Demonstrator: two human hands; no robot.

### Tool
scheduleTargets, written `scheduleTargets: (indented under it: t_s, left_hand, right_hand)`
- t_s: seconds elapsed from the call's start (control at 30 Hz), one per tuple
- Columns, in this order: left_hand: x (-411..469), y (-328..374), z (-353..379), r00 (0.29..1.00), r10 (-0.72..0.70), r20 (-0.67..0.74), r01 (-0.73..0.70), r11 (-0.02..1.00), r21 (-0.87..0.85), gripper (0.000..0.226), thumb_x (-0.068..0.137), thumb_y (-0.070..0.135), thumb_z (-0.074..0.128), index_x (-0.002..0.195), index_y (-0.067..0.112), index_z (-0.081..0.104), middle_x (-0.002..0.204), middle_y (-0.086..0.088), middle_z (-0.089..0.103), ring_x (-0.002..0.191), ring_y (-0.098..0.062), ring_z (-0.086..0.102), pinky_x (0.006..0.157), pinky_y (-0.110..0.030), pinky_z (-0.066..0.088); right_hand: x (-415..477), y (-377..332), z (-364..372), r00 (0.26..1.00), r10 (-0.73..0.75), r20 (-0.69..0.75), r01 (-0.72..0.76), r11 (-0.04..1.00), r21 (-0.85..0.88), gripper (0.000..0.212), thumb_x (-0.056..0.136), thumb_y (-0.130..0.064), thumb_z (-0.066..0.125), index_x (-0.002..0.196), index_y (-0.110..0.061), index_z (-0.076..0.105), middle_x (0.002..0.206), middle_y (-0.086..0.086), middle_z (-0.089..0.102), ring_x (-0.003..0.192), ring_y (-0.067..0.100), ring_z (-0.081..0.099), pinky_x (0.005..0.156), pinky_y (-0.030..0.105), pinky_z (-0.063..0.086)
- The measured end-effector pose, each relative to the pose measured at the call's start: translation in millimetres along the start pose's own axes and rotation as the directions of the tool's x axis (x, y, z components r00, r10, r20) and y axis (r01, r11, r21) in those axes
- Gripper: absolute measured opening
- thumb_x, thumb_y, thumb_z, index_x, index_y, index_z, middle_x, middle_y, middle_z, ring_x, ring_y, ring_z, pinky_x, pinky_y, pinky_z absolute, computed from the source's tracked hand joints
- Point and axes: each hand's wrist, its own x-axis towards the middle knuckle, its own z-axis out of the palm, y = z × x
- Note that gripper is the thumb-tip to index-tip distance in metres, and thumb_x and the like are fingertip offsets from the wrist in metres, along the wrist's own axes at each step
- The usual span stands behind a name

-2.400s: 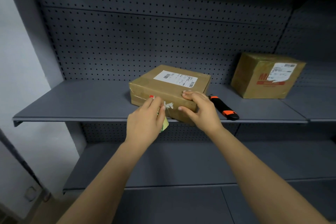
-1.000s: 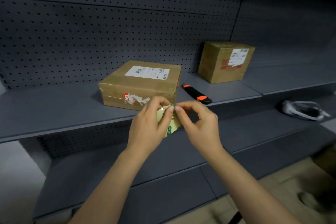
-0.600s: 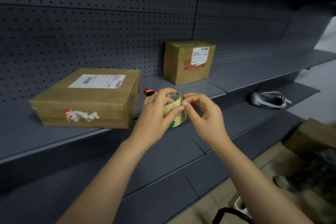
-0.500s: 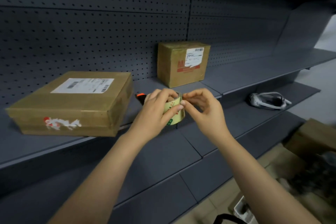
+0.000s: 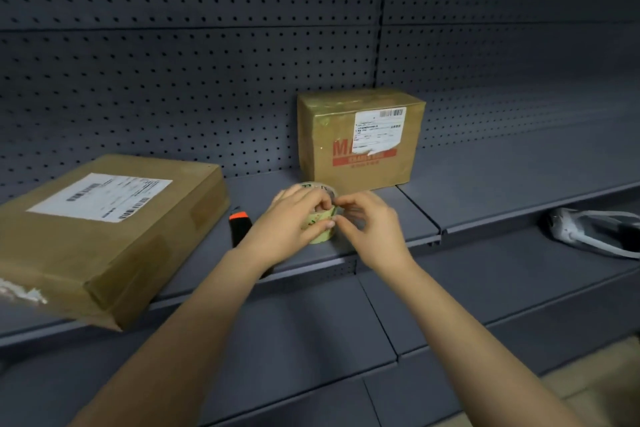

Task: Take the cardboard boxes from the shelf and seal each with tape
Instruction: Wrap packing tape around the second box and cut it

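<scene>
My left hand (image 5: pixel 294 218) grips a roll of clear tape (image 5: pixel 320 232) above the front of the upper shelf (image 5: pixel 485 204). My right hand (image 5: pixel 369 222) pinches at the roll's rim with thumb and forefinger. A flat cardboard box (image 5: pixel 114 232) with a white label lies on the shelf to the left, its near corner over the edge. A smaller, taller cardboard box (image 5: pixel 360 139) with a label and red print stands upright behind my hands.
A black and orange utility knife (image 5: pixel 240 227) lies on the shelf between the flat box and my left hand. A white and black device (image 5: pixel 585 230) rests on the lower shelf at the right. Grey pegboard backs the shelves.
My hands left the flat box and came together on the tape roll. The view swung right and closer, so the flat box now sits at the left and the tall box at centre.
</scene>
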Motion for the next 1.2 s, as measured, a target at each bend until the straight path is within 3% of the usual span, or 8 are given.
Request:
scheduleTargets:
  t_s: [0.2, 0.33, 0.6, 0.8, 0.87, 0.93, 1.03, 1.2]
  left_hand:
    - [-32.1, 3.8, -33.4, 0.987, -0.046, -0.152, 0.075, 0.979, 0.19, 0.018, 0.091, 0.036, 0.061, 0.098, 0.02, 0.061, 0.092, 0.007, 0.059, 0.091, -0.016, 0.049, 0.078, -0.031, 0.036]
    - [-77.2, 3.8, -70.3, 0.976, -0.077, -0.204, 0.127, 0.961, 0.244, 0.021, 0.091, 0.04, 0.051, 0.092, 0.021, 0.061, 0.087, 0.007, 0.058, 0.088, -0.017, 0.05, 0.079, -0.033, 0.041]
    - [-172.7, -13.3, -137.6, 0.949, -0.105, -0.298, 0.185, 0.95, 0.254, 0.014, 0.094, 0.03, 0.055, 0.093, 0.019, 0.064, 0.086, 0.009, 0.057, 0.085, -0.012, 0.048, 0.079, -0.031, 0.043]
    - [-228.3, -39.1, -172.3, 0.903, -0.125, -0.411, 0.262, 0.919, 0.296, 0.023, 0.093, 0.035, 0.059, 0.103, 0.015, 0.066, 0.101, 0.003, 0.06, 0.097, -0.018, 0.051, 0.086, -0.034, 0.041]
    - [-247.5, -53.7, -180.5, 0.905, -0.186, -0.383, 0.304, 0.913, 0.274, 0.038, 0.091, 0.046, 0.06, 0.114, 0.016, 0.064, 0.115, 0.003, 0.06, 0.11, -0.019, 0.052, 0.096, -0.035, 0.04]
    - [-264.6, -67.6, -186.2, 0.922, -0.236, -0.308, 0.306, 0.93, 0.204, 0.05, 0.091, 0.055, 0.056, 0.126, 0.019, 0.06, 0.13, 0.009, 0.056, 0.126, -0.012, 0.048, 0.11, -0.025, 0.03]
    - [-282.9, -86.4, -193.2, 0.939, -0.229, -0.258, 0.255, 0.964, 0.072, 0.05, 0.098, 0.051, 0.045, 0.138, 0.023, 0.054, 0.142, 0.017, 0.046, 0.139, 0.002, 0.032, 0.112, -0.007, 0.011]
    - [-282.6, -114.0, -199.9, 0.938, -0.175, -0.3, 0.173, 0.984, -0.032, 0.037, 0.093, 0.045, 0.056, 0.125, 0.028, 0.065, 0.127, 0.015, 0.06, 0.125, -0.014, 0.048, 0.107, -0.018, 0.029]
  right_hand:
    - [8.7, -18.7, 12.6, 0.974, -0.228, 0.007, 0.227, 0.969, -0.099, 0.016, 0.082, -0.006, 0.072, 0.096, -0.013, 0.069, 0.103, -0.003, 0.063, 0.101, 0.017, 0.057, 0.086, 0.025, 0.044]
    - [6.4, -54.7, 41.4, 0.934, -0.356, 0.036, 0.357, 0.933, -0.038, 0.011, 0.079, -0.003, 0.071, 0.085, -0.012, 0.069, 0.091, -0.002, 0.064, 0.092, 0.019, 0.058, 0.083, 0.027, 0.043]
    - [-21.8, -138.5, 123.1, 0.869, -0.466, 0.164, 0.463, 0.884, 0.057, 0.006, 0.082, -0.01, 0.068, 0.087, -0.012, 0.065, 0.088, -0.001, 0.06, 0.087, 0.018, 0.053, 0.075, 0.025, 0.041]
    - [-37.6, -179.3, 161.5, 0.88, -0.445, 0.165, 0.44, 0.896, 0.063, 0.025, 0.084, -0.016, 0.067, 0.109, -0.013, 0.067, 0.114, -0.002, 0.062, 0.11, 0.018, 0.054, 0.095, 0.028, 0.043]
    - [-42.1, -188.0, 172.0, 0.869, -0.426, 0.251, 0.429, 0.902, 0.045, 0.038, 0.086, -0.022, 0.067, 0.123, -0.016, 0.065, 0.133, -0.003, 0.058, 0.127, 0.016, 0.049, 0.108, 0.033, 0.038]
    - [-46.5, -196.5, 181.6, 0.856, -0.419, 0.303, 0.426, 0.903, 0.047, 0.043, 0.088, -0.023, 0.066, 0.131, -0.016, 0.061, 0.14, -0.003, 0.055, 0.137, 0.013, 0.042, 0.115, 0.033, 0.031]
    - [-51.0, -210.4, 191.7, 0.888, -0.378, 0.262, 0.364, 0.926, 0.102, 0.037, 0.09, -0.022, 0.067, 0.125, -0.015, 0.065, 0.135, -0.004, 0.06, 0.134, 0.008, 0.045, 0.114, 0.025, 0.031]
    - [-55.0, -221.1, 206.0, 0.946, -0.293, 0.139, 0.267, 0.947, 0.179, 0.024, 0.091, -0.03, 0.067, 0.108, -0.014, 0.072, 0.119, -0.007, 0.067, 0.121, 0.006, 0.055, 0.104, 0.037, 0.044]
